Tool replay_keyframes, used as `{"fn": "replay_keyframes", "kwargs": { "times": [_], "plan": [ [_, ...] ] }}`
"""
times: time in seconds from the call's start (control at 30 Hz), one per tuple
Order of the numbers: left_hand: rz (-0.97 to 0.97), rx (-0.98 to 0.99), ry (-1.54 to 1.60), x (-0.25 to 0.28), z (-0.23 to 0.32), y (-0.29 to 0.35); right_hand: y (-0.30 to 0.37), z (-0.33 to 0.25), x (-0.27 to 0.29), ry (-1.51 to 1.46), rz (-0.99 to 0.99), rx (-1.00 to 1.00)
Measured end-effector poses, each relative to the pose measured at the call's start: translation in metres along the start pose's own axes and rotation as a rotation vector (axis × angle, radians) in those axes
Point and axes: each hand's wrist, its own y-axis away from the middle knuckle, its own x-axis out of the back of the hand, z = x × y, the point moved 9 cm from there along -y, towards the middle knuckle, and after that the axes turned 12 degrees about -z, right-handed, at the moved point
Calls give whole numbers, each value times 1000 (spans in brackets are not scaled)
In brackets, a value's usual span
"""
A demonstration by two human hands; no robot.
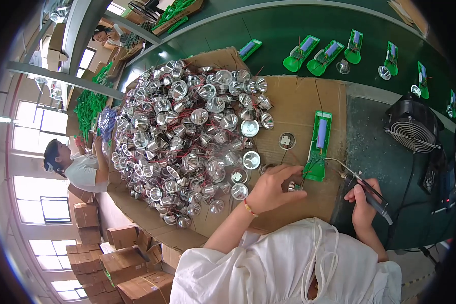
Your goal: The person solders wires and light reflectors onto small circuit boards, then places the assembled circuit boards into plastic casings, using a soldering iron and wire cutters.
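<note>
My right hand (pixel 362 200) is closed round the dark handle of a soldering iron (pixel 379 206). From its front, a thin bent metal piece reaches toward the green plastic housing (pixel 316 171). Inside that housing lie a purple battery cell (pixel 321 134) and several thin wires. My left hand (pixel 272 188), a beaded bracelet at its wrist, is left of the housing's lower end with thumb and forefinger apart. A small silver reflector cup (pixel 292 187) shows in the gap between them; whether the fingers touch it I cannot tell. Another round silver cup (pixel 287 141) lies on the cardboard.
A large heap of silver reflector cups (pixel 187 131) with red wires covers the left of the cardboard sheet (pixel 294 101). A black fan (pixel 413 126) stands at right. More green housings (pixel 325 58) line the far green surface. A co-worker (pixel 81 164) sits at far left, near stacked cartons (pixel 124 266).
</note>
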Motion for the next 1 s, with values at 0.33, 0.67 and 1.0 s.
{"fn": "replay_keyframes", "kwargs": {
  "times": [0.33, 0.67, 1.0],
  "plan": [
    [181, 271, 56, 9, -28, 4, 0, -2, -1, -21, -13, 21],
    [132, 226, 2, -15, -25, -20, -2, -17, -14, 95, -103, 71],
    [170, 270, 100, -8, -25, -22, -5, -18, -19, 105, -121, 70]
  ]
}}
